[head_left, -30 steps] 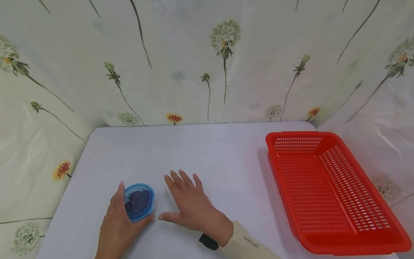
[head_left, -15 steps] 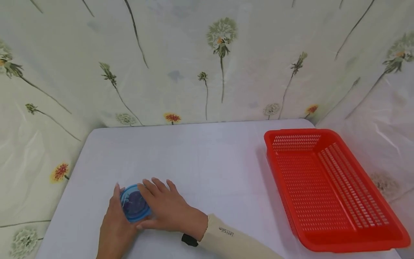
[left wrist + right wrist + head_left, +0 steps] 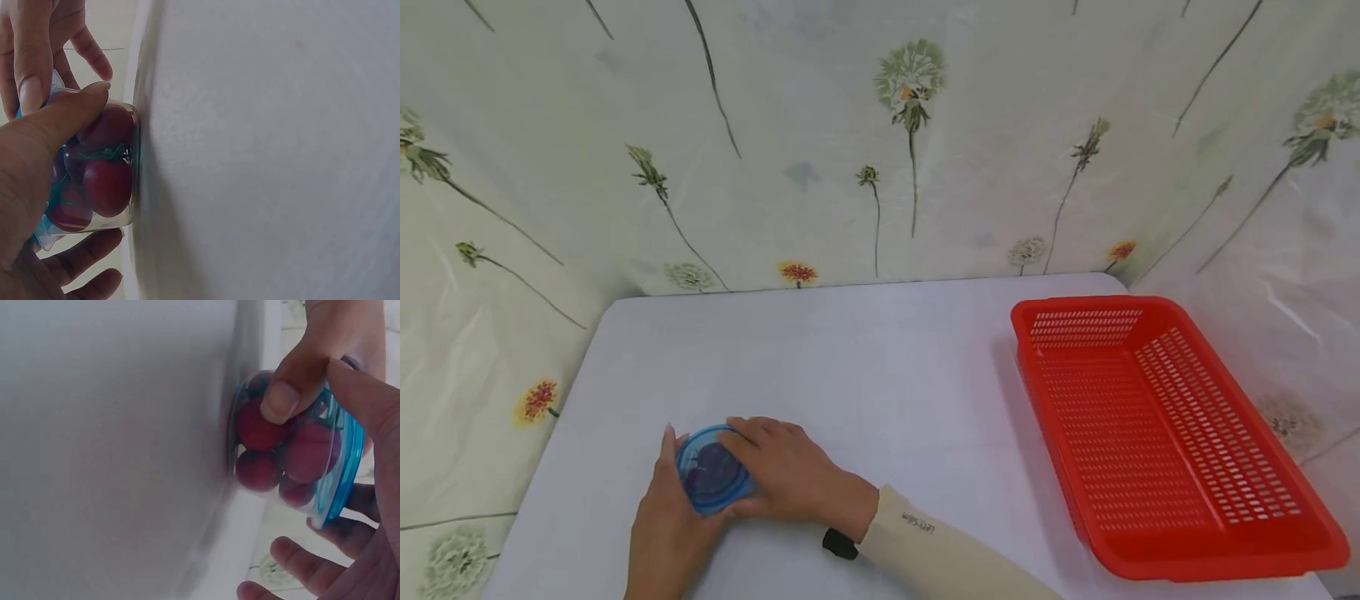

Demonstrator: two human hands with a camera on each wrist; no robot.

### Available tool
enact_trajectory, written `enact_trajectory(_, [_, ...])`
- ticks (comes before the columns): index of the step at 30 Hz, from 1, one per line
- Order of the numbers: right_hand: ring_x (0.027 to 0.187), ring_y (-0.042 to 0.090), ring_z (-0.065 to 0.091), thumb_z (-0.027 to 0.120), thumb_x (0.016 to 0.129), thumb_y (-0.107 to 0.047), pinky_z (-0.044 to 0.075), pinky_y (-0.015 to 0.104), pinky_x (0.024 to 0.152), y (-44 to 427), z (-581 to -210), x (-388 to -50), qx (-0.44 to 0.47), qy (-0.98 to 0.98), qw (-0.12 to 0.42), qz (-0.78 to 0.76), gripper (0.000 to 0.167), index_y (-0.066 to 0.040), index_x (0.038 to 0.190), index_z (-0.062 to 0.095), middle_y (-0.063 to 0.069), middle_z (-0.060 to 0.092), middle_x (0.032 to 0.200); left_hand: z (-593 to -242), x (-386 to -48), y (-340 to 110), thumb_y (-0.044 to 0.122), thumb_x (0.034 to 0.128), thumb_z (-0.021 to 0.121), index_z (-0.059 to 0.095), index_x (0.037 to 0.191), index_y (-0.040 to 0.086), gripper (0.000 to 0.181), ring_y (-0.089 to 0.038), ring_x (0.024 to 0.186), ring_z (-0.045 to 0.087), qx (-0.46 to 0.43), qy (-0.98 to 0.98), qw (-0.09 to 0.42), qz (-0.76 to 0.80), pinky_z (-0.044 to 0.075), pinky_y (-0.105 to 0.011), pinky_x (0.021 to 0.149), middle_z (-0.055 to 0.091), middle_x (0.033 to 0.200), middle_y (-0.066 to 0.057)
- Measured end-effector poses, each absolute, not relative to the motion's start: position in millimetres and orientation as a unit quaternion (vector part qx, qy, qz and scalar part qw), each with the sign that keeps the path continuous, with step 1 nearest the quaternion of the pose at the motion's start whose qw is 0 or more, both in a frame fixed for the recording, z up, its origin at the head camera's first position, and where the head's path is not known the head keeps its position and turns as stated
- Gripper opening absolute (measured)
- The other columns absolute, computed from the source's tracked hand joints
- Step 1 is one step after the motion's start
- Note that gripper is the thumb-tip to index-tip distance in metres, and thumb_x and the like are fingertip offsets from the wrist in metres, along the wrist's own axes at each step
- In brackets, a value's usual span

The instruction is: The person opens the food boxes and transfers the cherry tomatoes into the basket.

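Note:
A small clear plastic container [image 3: 128, 212] with a blue lid [image 3: 711, 467] stands on the white table at the lower left of the head view. Inside are several round red fruits [image 3: 258, 470] with green stems, like cherry tomatoes. My left hand [image 3: 662, 525] grips the container's left side, its thumb lying along the clear wall and its fingers on the opposite side. From the right, my right hand [image 3: 793, 477] holds the lid's edge between thumb and fingers, covering part of the top. The lid sits on the container in the right wrist view.
A red perforated basket [image 3: 1060, 467] stands at the right side of the white table [image 3: 880, 358]. A curtain [image 3: 820, 125] printed with dandelions hangs behind the table and along both sides. A dark band [image 3: 840, 543] shows at my right wrist.
My right hand has moved left from beside the container onto its lid, and its fingers have closed over the edge. The left hand has stayed around the container.

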State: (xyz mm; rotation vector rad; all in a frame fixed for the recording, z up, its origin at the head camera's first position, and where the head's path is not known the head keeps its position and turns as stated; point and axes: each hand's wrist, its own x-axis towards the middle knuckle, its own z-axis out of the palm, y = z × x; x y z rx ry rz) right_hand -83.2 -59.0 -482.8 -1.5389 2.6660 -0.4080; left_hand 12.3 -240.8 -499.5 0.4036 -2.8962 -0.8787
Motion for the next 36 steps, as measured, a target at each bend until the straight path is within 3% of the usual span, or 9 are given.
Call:
enact_trajectory(7, [0.150, 0.021, 0.037, 0.072, 0.090, -0.065, 0.042, 0.039, 0.115, -55, -482, -87, -0.498, 0.846, 0.035, -0.187, 0.096, -0.014, 0.162, 0.033, 0.007, 0.036, 0.165, -499, 14, -242, 0.026, 0.0686, 0.100, -0.005, 0.167, 0.008, 0.145, -0.053, 0.130, 0.052, 0.120, -0.949, 0.065, -0.284, 0.044, -0.071, 0.101, 0.039, 0.160, -0.024])
enact_trajectory(15, [0.148, 0.021, 0.038, 0.072, 0.089, -0.067, 0.044, 0.038, 0.113, -65, -481, -86, -0.496, 0.848, 0.035, -0.183, 0.097, -0.015, 0.162, 0.033, 0.008, 0.037, 0.163, -500, 13, -241, 0.021, 0.0715, 0.098, -0.004, 0.167, 0.008, 0.140, -0.055, 0.133, 0.049, 0.132, -0.944, 0.044, -0.299, 0.043, -0.070, 0.103, 0.037, 0.161, -0.025])
enact_trajectory(26, [0.142, 0.020, 0.041, 0.077, 0.089, -0.059, 0.043, 0.032, 0.112, -66, -479, -88, -0.487, 0.846, 0.068, -0.208, 0.095, -0.015, 0.161, 0.033, 0.008, 0.039, 0.159, -506, 16, -241, 0.020, 0.0679, 0.100, 0.003, 0.168, 0.006, 0.140, -0.056, 0.120, 0.054, 0.138, -0.950, 0.059, -0.273, 0.045, -0.070, 0.095, 0.048, 0.144, -0.037])
enact_trajectory(30, [0.139, 0.017, 0.042, 0.079, 0.087, -0.058, 0.044, 0.030, 0.111, -63, -479, -91, -0.477, 0.849, 0.075, -0.215, 0.096, -0.016, 0.161, 0.035, 0.005, 0.040, 0.157, -508, 15, -239, 0.020, 0.0674, 0.100, 0.004, 0.168, 0.007, 0.140, -0.056, 0.116, 0.057, 0.127, -0.953, 0.080, -0.263, 0.047, -0.070, 0.094, 0.053, 0.137, -0.038])
enact_trajectory(36, [0.140, 0.018, 0.041, 0.082, 0.085, -0.054, 0.044, 0.034, 0.112, -47, -479, -100, -0.457, 0.851, 0.084, -0.244, 0.097, -0.016, 0.161, 0.035, 0.004, 0.039, 0.157, -514, 13, -237, 0.022, 0.0644, 0.102, 0.011, 0.167, 0.009, 0.138, -0.056, 0.114, 0.060, 0.094, -0.950, 0.139, -0.265, 0.048, -0.072, 0.094, 0.054, 0.139, -0.035])
